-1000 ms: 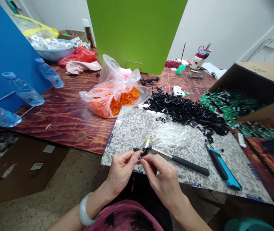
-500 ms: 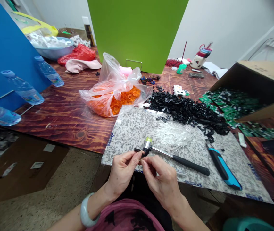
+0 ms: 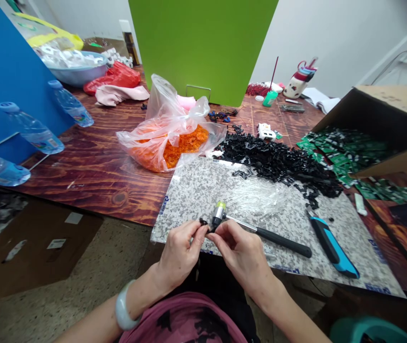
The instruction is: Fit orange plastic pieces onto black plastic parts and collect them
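Note:
Above the near edge of the speckled board (image 3: 185, 190), my left hand (image 3: 180, 250) is closed in a pinch on a small black plastic part (image 3: 203, 222). My right hand (image 3: 242, 255) is pinched too, its fingertips meeting the left ones at that part; what exactly it grips is hidden. Just beyond the fingers lies a small hammer (image 3: 283, 242) with a yellow-green tip and black handle. Behind it sits a pile of thin clear strands (image 3: 256, 196). A heap of black plastic parts (image 3: 278, 159) covers the board's far edge.
A blue-and-black hand tool (image 3: 333, 245) lies on the board's right. Left of the heap stands a clear bag of orange pieces (image 3: 174, 150). A tipped cardboard box (image 3: 392, 109) spills green circuit boards (image 3: 346, 150). Water bottles (image 3: 30, 126) stand at left before a blue panel (image 3: 6, 71).
My hands have shifted slightly, and the right wrist has swung a little outward. The black part shows more clearly above the left fingertips. The hammer lies in the same place.

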A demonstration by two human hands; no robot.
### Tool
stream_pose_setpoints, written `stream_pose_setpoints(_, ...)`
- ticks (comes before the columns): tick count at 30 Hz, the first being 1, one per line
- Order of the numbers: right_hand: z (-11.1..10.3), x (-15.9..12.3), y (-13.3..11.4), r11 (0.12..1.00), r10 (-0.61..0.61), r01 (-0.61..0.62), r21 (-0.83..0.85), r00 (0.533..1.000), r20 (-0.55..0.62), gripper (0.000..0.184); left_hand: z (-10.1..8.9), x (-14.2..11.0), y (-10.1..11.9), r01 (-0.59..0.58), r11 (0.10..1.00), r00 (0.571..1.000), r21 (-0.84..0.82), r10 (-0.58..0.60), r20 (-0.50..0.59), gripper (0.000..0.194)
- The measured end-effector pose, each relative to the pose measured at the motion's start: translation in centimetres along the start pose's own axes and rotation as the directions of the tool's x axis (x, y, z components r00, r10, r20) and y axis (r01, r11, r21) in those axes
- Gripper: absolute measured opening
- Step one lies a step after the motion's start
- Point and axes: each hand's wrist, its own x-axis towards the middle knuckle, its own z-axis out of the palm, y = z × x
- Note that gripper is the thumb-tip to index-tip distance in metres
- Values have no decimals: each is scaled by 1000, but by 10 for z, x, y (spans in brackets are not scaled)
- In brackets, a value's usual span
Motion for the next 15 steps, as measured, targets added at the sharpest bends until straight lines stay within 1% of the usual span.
stream_pose_setpoints(5, -4, 2, 3, 981, -73, 86, -172, 994, 82, 9, -2, 0, -1, -45, 997, 994, 59, 39, 102, 27)
stream_pose_setpoints(8, -8, 4, 2, 948, -117, 163, -275, 977, 176, 8, -6, 1, 0, -88, 994, 982, 60, 76, 173, 26)
stream_pose_setpoints(11, -11, 7, 0, 895, -202, 297, -334, 936, 289, 8, -14, 3, 0, -89, 995, 968, 36, 78, 239, 25)
stream_pose_setpoints(13, -13, 10, -2, 849, -269, 389, -358, 900, 342, 9, -19, 5, 0, -54, 998, 958, 21, 46, 282, 25)
stream_pose_setpoints(15, -14, 12, -3, 803, -319, 451, -389, 877, 359, 9, -25, 6, -1, 2, 1000, 944, -2, -1, 329, 27)
